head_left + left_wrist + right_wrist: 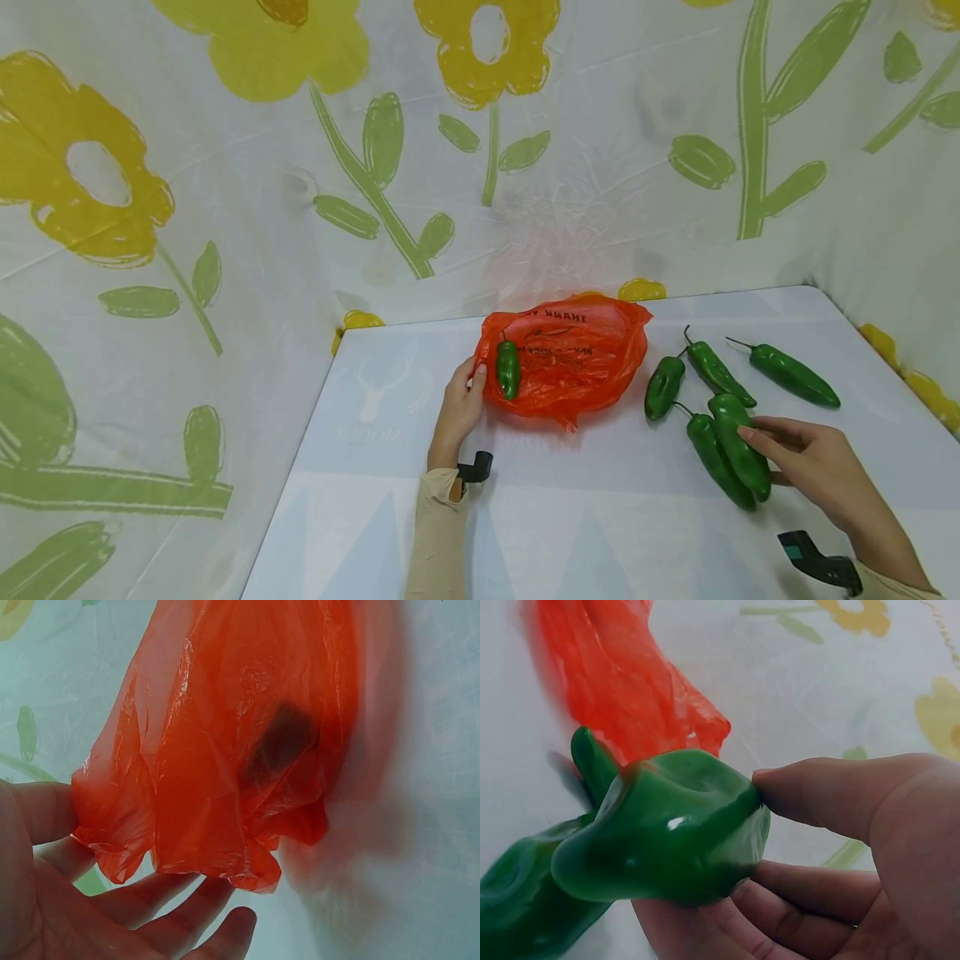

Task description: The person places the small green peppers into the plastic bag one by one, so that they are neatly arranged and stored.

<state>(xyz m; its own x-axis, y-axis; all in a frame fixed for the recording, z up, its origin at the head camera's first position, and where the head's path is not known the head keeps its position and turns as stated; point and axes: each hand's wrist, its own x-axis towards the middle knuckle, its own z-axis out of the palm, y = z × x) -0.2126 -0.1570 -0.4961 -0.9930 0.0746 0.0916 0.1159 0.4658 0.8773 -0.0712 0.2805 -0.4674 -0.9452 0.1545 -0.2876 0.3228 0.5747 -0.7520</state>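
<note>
My left hand (459,408) pinches the left edge of a red plastic bag (600,367), thumb and fingers on the film (202,772). One green pepper (507,369) lies against the film near that hand; a dark shape (281,742) shows through in the left wrist view. My right hand (817,462) holds a green pepper (741,450) between thumb and fingers, its blunt end toward the right wrist camera. Another pepper (714,458) lies right beside the held one, partly covered by it. In the right wrist view the held pepper (660,832) hides part of the bag.
More green peppers lie right of the bag: a short one (664,387), a slim one (718,372) and a long one (795,377) farther right. The white table (375,517) ends at a flower-printed curtain (600,192) behind and on both sides.
</note>
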